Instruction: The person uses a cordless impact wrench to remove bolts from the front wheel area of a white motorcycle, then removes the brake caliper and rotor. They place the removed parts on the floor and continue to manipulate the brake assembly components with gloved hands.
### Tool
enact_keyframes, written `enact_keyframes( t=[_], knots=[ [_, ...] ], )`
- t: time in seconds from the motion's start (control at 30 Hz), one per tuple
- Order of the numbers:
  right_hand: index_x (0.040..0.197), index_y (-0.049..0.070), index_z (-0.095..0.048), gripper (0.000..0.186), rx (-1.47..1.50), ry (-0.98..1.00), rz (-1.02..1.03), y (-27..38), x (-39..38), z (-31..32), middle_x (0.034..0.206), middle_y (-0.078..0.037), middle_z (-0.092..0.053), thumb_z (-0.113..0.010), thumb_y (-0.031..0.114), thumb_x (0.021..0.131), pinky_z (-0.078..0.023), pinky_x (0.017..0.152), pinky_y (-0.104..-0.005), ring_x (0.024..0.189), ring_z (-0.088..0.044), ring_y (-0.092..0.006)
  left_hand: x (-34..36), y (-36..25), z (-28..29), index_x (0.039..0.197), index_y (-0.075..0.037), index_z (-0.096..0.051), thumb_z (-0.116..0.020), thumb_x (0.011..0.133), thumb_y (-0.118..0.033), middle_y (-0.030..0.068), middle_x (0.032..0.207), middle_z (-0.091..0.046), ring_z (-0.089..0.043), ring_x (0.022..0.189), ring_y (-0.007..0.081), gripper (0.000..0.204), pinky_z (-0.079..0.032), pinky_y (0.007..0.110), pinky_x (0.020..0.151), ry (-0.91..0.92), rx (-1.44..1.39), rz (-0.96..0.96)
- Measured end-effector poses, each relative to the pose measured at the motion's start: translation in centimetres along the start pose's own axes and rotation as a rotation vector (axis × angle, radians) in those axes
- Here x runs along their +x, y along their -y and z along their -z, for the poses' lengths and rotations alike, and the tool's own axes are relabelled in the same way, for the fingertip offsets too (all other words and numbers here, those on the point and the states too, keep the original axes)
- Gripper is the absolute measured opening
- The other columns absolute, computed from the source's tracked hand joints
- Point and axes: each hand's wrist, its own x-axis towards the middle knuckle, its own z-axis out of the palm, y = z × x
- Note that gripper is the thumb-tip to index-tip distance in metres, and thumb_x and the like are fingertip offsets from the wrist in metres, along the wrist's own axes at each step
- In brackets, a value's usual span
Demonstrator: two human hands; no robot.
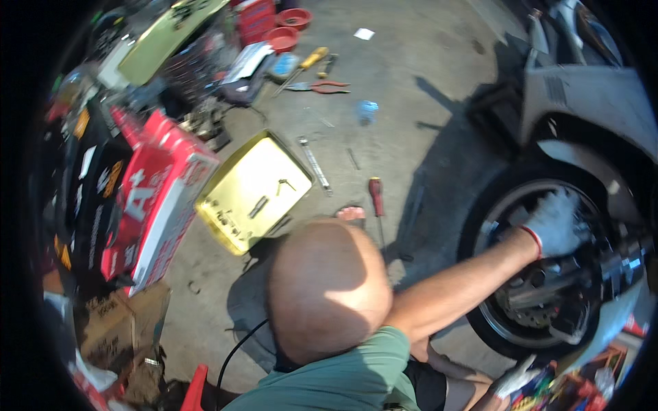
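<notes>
My left hand (556,222), in a white work glove with a red cuff, reaches across to a motorcycle wheel (480,250) on the right. It is at the wheel's spokes, close to the hub and the dark fork leg. Motion smears its fingers, so their grip cannot be made out. Low on the right, my right hand (517,378) also wears a pale glove. Its fingers are stretched out beside the tyre's lower edge, with nothing seen in them. A brake disc (534,314) shows inside the rim.
A yellow tray (233,195) holding small metal parts lies left of centre. Around it on the concrete are a wrench (315,166), a red-handled screwdriver (375,197), pliers (319,87) and a yellow-handled screwdriver (314,57). A red-and-white carton (161,198) stands among clutter at left.
</notes>
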Motion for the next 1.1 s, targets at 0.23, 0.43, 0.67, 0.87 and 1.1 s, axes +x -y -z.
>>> enact_keyframes(
  t=[0.23, 0.43, 0.67, 0.87, 1.1],
  knots=[
    [0.137, -0.010, -0.053, 0.045, 0.690, 1.297, -0.109, 5.8, -9.7, 4.0, 0.112, -0.017, -0.070, -0.062, 0.018, 0.103, -0.055, 0.093, -0.0357, 0.101, -0.069, -0.0260, -0.5, 0.4, -0.6, 0.135, 0.009, -0.051, -0.077, 0.084, -0.034, 0.0319, 0.131, -0.052, -0.054, 0.121, 0.0450, 0.072, -0.048, 0.053, 0.103, -0.086, 0.004, -0.006],
    [0.140, -0.007, -0.058, 0.050, 0.488, 1.073, 0.653, 17.2, -3.8, 14.0, 0.136, -0.024, -0.063, -0.058, 0.028, 0.103, -0.046, 0.110, -0.0417, 0.123, -0.061, -0.0343, -1.3, 0.0, -0.1, 0.135, 0.006, -0.053, -0.075, 0.083, -0.035, 0.0323, 0.133, -0.053, -0.054, 0.122, 0.0469, 0.069, -0.048, 0.052, 0.105, -0.103, -0.044, -0.021],
    [0.129, -0.005, -0.064, 0.037, 0.511, 0.412, 0.819, 18.1, 12.4, 21.1, 0.122, -0.016, -0.070, -0.064, 0.012, 0.096, -0.054, 0.099, -0.0388, 0.109, -0.068, -0.0246, -0.4, -0.5, -1.0, 0.114, 0.004, -0.071, -0.074, 0.089, -0.034, 0.0267, 0.110, -0.071, -0.069, 0.102, 0.0399, 0.046, -0.055, 0.046, 0.092, -0.141, -0.006, -0.244],
    [0.126, 0.002, -0.070, 0.030, 0.440, 0.578, 1.183, 37.1, 13.9, 18.6, 0.116, -0.014, -0.073, -0.065, 0.005, 0.096, -0.057, 0.094, -0.0348, 0.105, -0.070, -0.0234, 0.9, 1.8, -0.4, 0.134, -0.001, -0.060, -0.074, 0.090, -0.042, 0.0263, 0.128, -0.063, -0.065, 0.118, 0.0392, 0.061, -0.053, 0.046, 0.098, -0.224, 0.133, -0.045],
    [0.131, 0.006, -0.068, 0.035, -0.153, 0.668, 1.325, 41.2, 15.0, 11.9, 0.120, -0.020, -0.070, -0.063, 0.018, 0.098, -0.053, 0.101, -0.0430, 0.110, -0.068, -0.0345, 0.4, 0.3, -1.5, 0.132, -0.002, -0.060, -0.074, 0.090, -0.038, 0.0252, 0.128, -0.064, -0.063, 0.120, 0.0404, 0.056, -0.051, 0.047, 0.101, -0.093, 0.085, 0.013]
  ],
)
